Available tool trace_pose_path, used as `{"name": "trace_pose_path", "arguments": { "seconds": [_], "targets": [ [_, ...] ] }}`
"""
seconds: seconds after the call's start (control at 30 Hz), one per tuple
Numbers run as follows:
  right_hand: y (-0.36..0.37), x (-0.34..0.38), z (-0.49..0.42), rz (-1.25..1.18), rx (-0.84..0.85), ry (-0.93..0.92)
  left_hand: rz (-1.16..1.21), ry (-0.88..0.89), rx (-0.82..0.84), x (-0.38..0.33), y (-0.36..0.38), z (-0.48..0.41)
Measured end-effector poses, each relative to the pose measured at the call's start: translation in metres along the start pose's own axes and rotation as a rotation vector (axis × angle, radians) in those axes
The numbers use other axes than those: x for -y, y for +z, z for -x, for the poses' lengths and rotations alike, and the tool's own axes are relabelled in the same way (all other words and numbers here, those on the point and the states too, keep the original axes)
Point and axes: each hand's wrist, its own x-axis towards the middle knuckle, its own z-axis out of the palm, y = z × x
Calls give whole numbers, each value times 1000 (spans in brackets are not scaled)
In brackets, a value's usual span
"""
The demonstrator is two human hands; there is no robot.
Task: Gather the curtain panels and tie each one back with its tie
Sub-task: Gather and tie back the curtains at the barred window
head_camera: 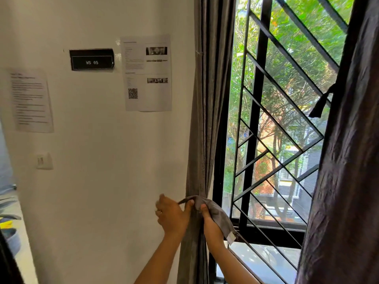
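Two hands work low on the gathered grey curtain panel [205,119], which hangs between the white wall [102,160] and the barred window [257,89]. The left hand [172,215] pinches the thin end of the grey tie [215,210] that wraps the panel. The right hand [212,224] grips the tie's wider end, which drapes over it. At far right hangs a darker curtain panel [348,160], a dark tie [321,103] dangling from its edge.

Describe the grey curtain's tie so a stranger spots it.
Beside the barred window hangs a grey curtain panel. Low down, a grey tie wraps it, held by the left hand and right hand. Unlike the dark tie dangling opposite, it ends in a white label.
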Motion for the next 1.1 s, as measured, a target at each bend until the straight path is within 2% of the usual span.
{"name": "trace_pose_path", "arguments": {
  "seconds": [0.1, 0.17, 0.23, 0.33, 0.4, 0.43, 0.57, 0.67, 0.8, 1.0, 1.1],
  "targets": [
    [3, 0, 0, 46, -21, -14, 436, -410, 283, 5, 25, 9],
    [3, 0, 4, 52, -5, -9, 639, -495, 265, 14, 45, 18],
    [-1, 2, 8, 16, 35, 20, 722, -509, 225, 15, 58, 29],
    [-5, 2, 13, 33, 112, -9, 828, -497, 349, 6, 58, 45],
    [-7, -5, 8, 78, 57, -98, 924, -460, 363, 9, 60, 41],
    [-8, -8, 6, 115, 5, -134, 1004, -424, 379, 9, 62, 39],
    [-10, -14, -1, 120, 26, -164, 1190, -227, 382, 1, 55, 37],
    [-8, -4, 2, 124, 52, -211, 1169, -47, 438, -1, 46, 27],
    [-8, 4, 1, 145, 3, -297, 1109, 52, 455, 0, 48, 17],
    [-2, 5, -8, 10, -59, -247, 1047, 58, 386, -5, 64, 16],
    [3, 9, -13, -150, -110, -179, 1023, 35, 333, -9, 70, 17]
  ]
}}
